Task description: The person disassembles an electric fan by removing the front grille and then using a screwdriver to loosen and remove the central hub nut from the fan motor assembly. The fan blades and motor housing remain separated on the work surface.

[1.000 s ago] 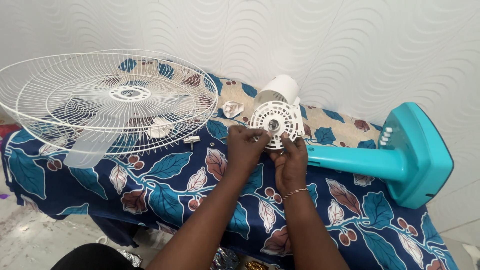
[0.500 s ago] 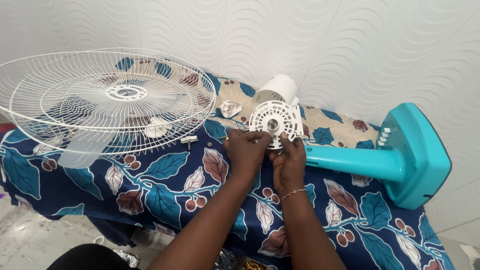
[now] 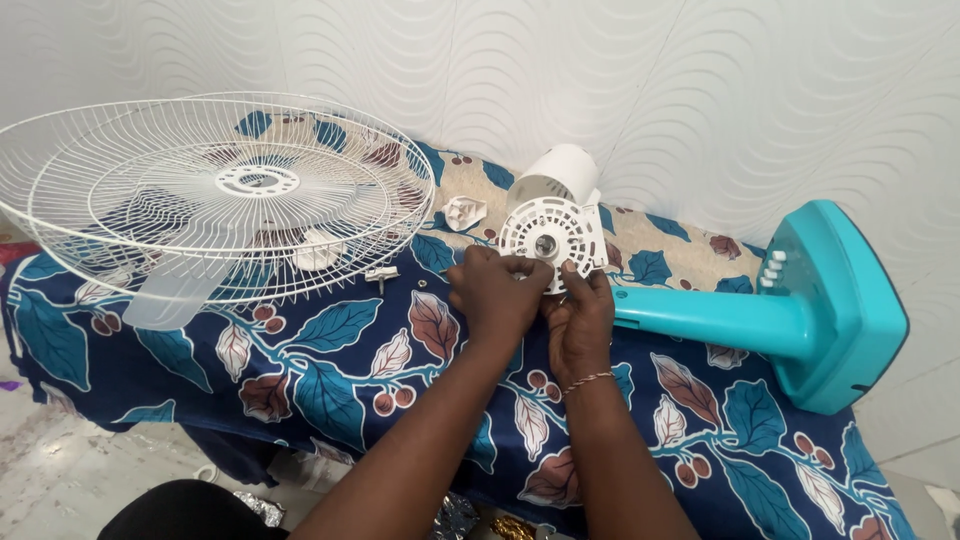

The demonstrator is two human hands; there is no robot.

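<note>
Lay flat across the leaf-patterned cloth (image 3: pixel 330 370), long axis left to right: turquoise fan stand (image 3: pixel 720 320), base at the right, white motor housing (image 3: pixel 553 215) at its left end facing the person. Directly beyond both hands, touching. Left hand (image 3: pixel 497 292) pinched at the lower left rim of the housing face, right hand (image 3: pixel 580 315) gripping its lower edge; equally near. Wire fan guard (image 3: pixel 215 195) well apart, left.
</note>
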